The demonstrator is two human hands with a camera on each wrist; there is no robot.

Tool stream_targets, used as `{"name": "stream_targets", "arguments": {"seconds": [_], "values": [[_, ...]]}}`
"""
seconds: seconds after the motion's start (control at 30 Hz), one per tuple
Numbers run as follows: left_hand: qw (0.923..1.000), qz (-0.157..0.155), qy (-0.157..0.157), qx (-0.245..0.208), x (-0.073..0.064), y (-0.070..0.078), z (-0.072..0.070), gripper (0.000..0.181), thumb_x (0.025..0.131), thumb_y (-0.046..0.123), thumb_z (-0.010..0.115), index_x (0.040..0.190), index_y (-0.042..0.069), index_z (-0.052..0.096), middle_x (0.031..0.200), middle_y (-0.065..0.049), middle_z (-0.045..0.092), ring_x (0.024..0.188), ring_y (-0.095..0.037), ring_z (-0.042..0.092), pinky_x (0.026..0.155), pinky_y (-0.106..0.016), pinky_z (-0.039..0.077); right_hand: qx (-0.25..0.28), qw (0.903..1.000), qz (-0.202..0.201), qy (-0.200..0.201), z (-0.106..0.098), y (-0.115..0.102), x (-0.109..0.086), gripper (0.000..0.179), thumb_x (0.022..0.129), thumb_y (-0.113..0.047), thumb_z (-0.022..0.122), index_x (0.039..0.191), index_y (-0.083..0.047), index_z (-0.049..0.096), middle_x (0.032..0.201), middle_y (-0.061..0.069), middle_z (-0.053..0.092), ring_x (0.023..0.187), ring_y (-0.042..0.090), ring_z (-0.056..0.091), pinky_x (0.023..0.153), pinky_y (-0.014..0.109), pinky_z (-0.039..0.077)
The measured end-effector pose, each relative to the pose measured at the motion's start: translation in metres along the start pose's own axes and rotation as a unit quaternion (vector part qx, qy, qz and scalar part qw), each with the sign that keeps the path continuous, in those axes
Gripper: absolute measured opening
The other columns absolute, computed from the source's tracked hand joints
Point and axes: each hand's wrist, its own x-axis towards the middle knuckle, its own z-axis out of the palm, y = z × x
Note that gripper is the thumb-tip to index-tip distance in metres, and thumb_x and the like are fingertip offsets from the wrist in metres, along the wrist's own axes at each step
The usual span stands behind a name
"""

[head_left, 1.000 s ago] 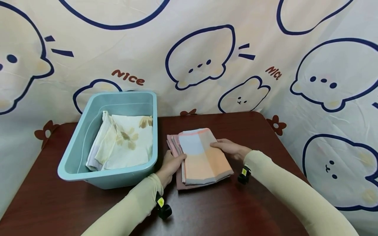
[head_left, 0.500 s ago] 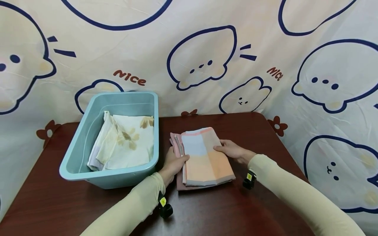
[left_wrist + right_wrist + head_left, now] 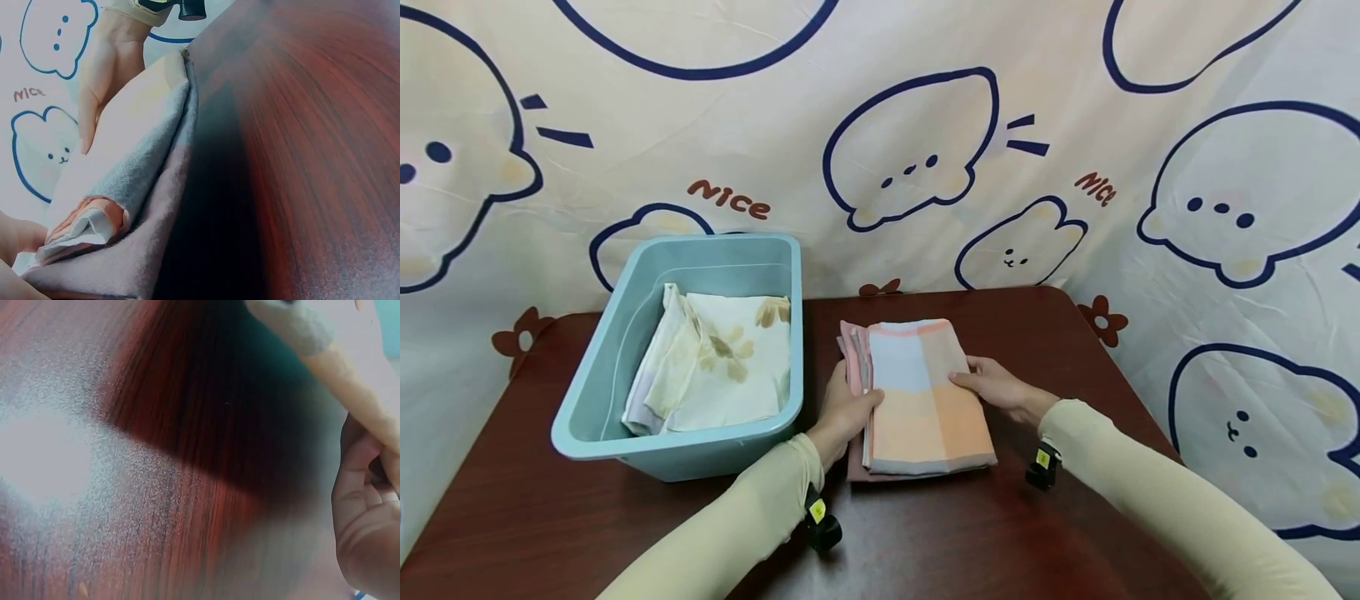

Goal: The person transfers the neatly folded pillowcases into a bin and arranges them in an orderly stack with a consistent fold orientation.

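A folded checked cloth (image 3: pixel 917 408) in orange, pale blue, grey and pink is between my two hands over the table. My left hand (image 3: pixel 844 410) grips its left edge, thumb on top and fingers mostly hidden beneath. On the opposite edge my right hand (image 3: pixel 1002 390) holds it with the thumb on top. The right wrist view shows the right fingers (image 3: pixel 359 469) curled under the cloth's edge (image 3: pixel 350 387). In the left wrist view, the stacked folds of the cloth (image 3: pixel 137 169) show side-on above a dark shadow on the table.
A light blue plastic tub (image 3: pixel 681 447) stands left of the cloth, close to my left hand. Inside lie folded white cloths (image 3: pixel 730 367) with a brown flower print. Behind the dark red wooden table (image 3: pixel 925 542) hangs a cartoon-printed fabric backdrop (image 3: pixel 910 250).
The cloth has turned slightly and shifted a little right and away from me. Both hands have moved with it, keeping their hold on its sides. The tub has stayed put.
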Motion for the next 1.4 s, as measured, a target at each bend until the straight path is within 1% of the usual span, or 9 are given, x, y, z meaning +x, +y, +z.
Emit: {"name": "stream_targets", "arguments": {"seconds": [0.17, 0.27, 0.37, 0.6, 0.8, 0.97, 1.2, 1.3, 1.4], "values": [[1.0000, 0.006, -0.003, 0.002, -0.001, 0.006, -0.002, 0.080, 0.092, 0.009, 0.061, 0.160, 0.008, 0.019, 0.161, -0.018, 0.032, 0.145, -0.034, 0.036, 0.119, -0.053, 0.033, -0.001, 0.9999, -0.011, 0.005, 0.000, -0.001, -0.001, 0.053, 0.108, -0.027, 0.048, 0.153, -0.001, 0.037, 0.114, 0.010, 0.072, 0.089, 0.011, 0.068, 0.080, 0.027, 0.054], [0.9999, 0.012, -0.004, 0.002, -0.001, 0.011, -0.003, 0.080, 0.092, 0.009, 0.061, 0.160, 0.008, 0.019, 0.161, -0.019, 0.032, 0.145, -0.035, 0.037, 0.118, -0.054, 0.034, 0.007, 0.9998, -0.018, 0.009, 0.000, -0.003, -0.003, 0.052, 0.108, -0.028, 0.048, 0.151, 0.000, 0.039, 0.110, 0.008, 0.072, 0.087, 0.011, 0.069, 0.078, 0.027, 0.055], [0.9999, 0.011, -0.004, 0.000, -0.002, 0.017, -0.004, 0.081, 0.092, 0.010, 0.061, 0.161, 0.010, 0.018, 0.163, -0.017, 0.031, 0.146, -0.033, 0.036, 0.118, -0.053, 0.035, 0.017, 0.9995, -0.023, 0.016, -0.001, -0.006, -0.005, 0.052, 0.108, -0.029, 0.048, 0.150, 0.001, 0.039, 0.106, 0.006, 0.072, 0.086, 0.010, 0.070, 0.076, 0.027, 0.056], [0.9995, 0.027, -0.002, -0.017, -0.007, 0.027, 0.002, 0.079, 0.092, 0.007, 0.060, 0.160, 0.010, 0.021, 0.160, -0.016, 0.035, 0.143, -0.032, 0.039, 0.117, -0.051, 0.036, 0.034, 0.9988, -0.019, 0.031, -0.006, -0.010, -0.011, 0.053, 0.108, -0.028, 0.049, 0.151, 0.001, 0.037, 0.098, 0.002, 0.073, 0.080, 0.010, 0.070, 0.072, 0.028, 0.057], [0.9993, 0.034, -0.004, -0.017, -0.008, 0.034, 0.006, 0.081, 0.091, 0.007, 0.062, 0.160, 0.012, 0.021, 0.161, -0.015, 0.034, 0.142, -0.030, 0.040, 0.117, -0.049, 0.036, 0.033, 0.9986, -0.023, 0.034, -0.011, -0.012, -0.019, 0.054, 0.108, -0.029, 0.049, 0.151, 0.001, 0.037, 0.102, 0.002, 0.072, 0.083, 0.009, 0.070, 0.073, 0.027, 0.057], [0.9990, 0.039, -0.007, -0.019, -0.009, 0.037, 0.005, 0.082, 0.091, 0.007, 0.062, 0.161, 0.013, 0.020, 0.160, -0.015, 0.035, 0.140, -0.030, 0.041, 0.116, -0.049, 0.037, 0.034, 0.9985, -0.028, 0.032, -0.013, -0.016, -0.023, 0.053, 0.108, -0.029, 0.048, 0.150, 0.000, 0.038, 0.103, 0.001, 0.071, 0.083, 0.009, 0.069, 0.074, 0.027, 0.057], [0.9992, 0.035, -0.012, -0.015, -0.013, 0.043, 0.003, 0.083, 0.092, 0.010, 0.062, 0.162, 0.014, 0.017, 0.164, -0.012, 0.030, 0.145, -0.029, 0.036, 0.119, -0.050, 0.034, 0.039, 0.9981, -0.027, 0.040, -0.013, -0.022, -0.027, 0.051, 0.108, -0.028, 0.048, 0.150, -0.001, 0.039, 0.106, 0.003, 0.071, 0.084, 0.009, 0.069, 0.075, 0.026, 0.057], [0.9990, 0.038, -0.015, -0.016, -0.014, 0.047, 0.001, 0.083, 0.093, 0.010, 0.062, 0.162, 0.015, 0.017, 0.164, -0.012, 0.029, 0.146, -0.028, 0.035, 0.119, -0.050, 0.034, 0.043, 0.9978, -0.031, 0.039, -0.013, -0.025, -0.029, 0.051, 0.108, -0.028, 0.048, 0.150, -0.001, 0.039, 0.108, 0.004, 0.071, 0.086, 0.010, 0.070, 0.076, 0.027, 0.057], [0.9988, 0.043, -0.016, -0.018, -0.016, 0.050, 0.000, 0.081, 0.093, 0.010, 0.062, 0.161, 0.016, 0.019, 0.163, -0.011, 0.032, 0.144, -0.028, 0.038, 0.118, -0.049, 0.036, 0.047, 0.9976, -0.036, 0.035, -0.015, -0.028, -0.030, 0.052, 0.108, -0.028, 0.048, 0.151, -0.001, 0.037, 0.111, 0.003, 0.070, 0.088, 0.010, 0.070, 0.077, 0.027, 0.058]]}}
